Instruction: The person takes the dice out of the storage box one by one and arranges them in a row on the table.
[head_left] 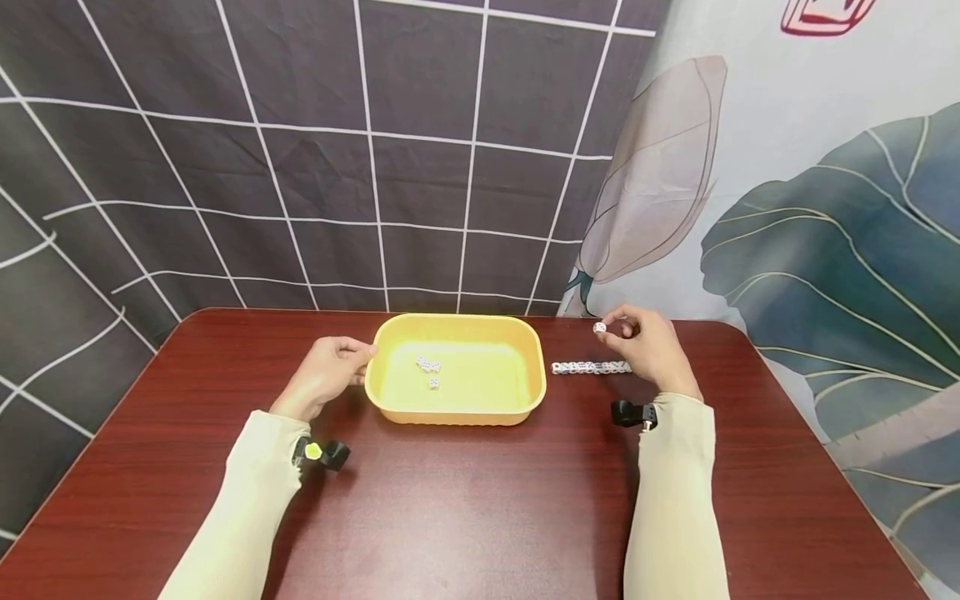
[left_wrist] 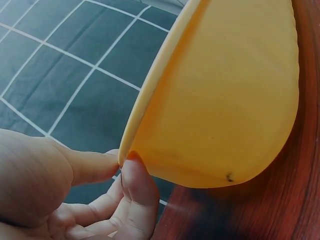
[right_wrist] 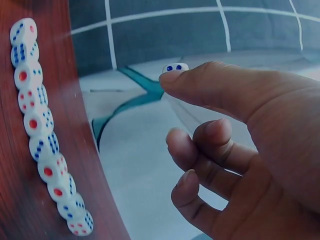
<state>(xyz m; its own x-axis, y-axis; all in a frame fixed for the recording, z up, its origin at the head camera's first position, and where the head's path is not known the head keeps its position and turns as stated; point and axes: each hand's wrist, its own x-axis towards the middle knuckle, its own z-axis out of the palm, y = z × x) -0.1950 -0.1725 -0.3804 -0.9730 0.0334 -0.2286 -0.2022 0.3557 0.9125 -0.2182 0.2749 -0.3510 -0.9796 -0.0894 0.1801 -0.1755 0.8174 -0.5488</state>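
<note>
My left hand (head_left: 324,373) pinches the left rim of a yellow plastic tub (head_left: 450,418), thumb on top and fingers beneath the edge, as the left wrist view shows. Inside the tub lie several white dice (head_left: 429,365), bunched toward its left side. Over to the right, my right hand (head_left: 651,346) pinches a single white die (head_left: 600,327) between thumb and forefinger, held above the table. In the right wrist view the thumb covers most of that die (right_wrist: 176,68). Below this hand, a straight row of dice (right_wrist: 33,124) with red and blue pips stands on the table.
The reddish-brown wooden table (head_left: 457,500) carries the tub and the dice row. Behind its far edge hangs a dark cloth with a white grid (head_left: 420,167), and a leaf-patterned curtain (head_left: 810,250) covers the right side. Both wrists wear black camera straps (head_left: 633,414).
</note>
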